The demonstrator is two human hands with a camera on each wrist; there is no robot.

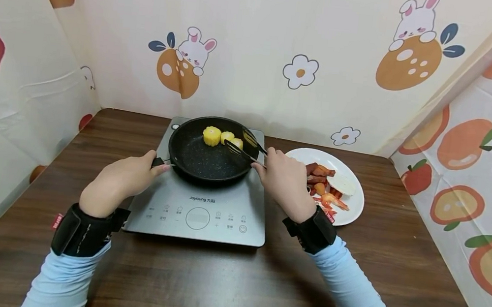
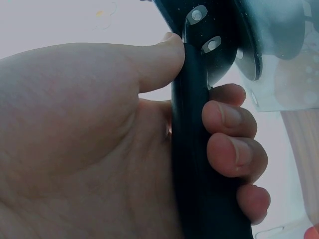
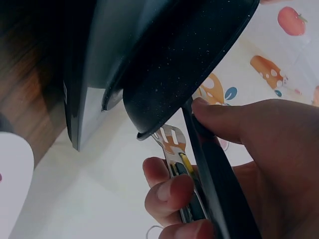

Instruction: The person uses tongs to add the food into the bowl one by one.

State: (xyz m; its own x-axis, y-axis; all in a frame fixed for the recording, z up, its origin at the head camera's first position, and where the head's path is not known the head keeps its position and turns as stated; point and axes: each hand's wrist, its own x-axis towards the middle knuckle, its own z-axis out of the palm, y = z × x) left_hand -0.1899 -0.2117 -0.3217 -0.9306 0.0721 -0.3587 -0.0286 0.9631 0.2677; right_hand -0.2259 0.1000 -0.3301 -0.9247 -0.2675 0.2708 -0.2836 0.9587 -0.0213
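My left hand (image 1: 120,181) grips the black handle (image 2: 192,149) of a dark frying pan (image 1: 200,161), fingers curled round it and thumb along the top. Three yellow corn pieces (image 1: 211,136) sit in the far part of the pan. A pair of tongs (image 1: 240,151) is held in my right hand (image 1: 285,182), at the pan's right side. The tongs' two ends stand apart over the pan, close to the right-hand corn pieces. In the right wrist view, a slotted metal end (image 3: 172,139) shows beside the pan's rim; the corn is hidden there.
The pan stands on a silver induction cooker (image 1: 224,196) with a touch panel. On its right, a white plate (image 1: 357,203) bears browned meat, shrimp and a pale slice. Patterned cloth walls enclose the back and sides of the brown wooden table (image 1: 197,287).
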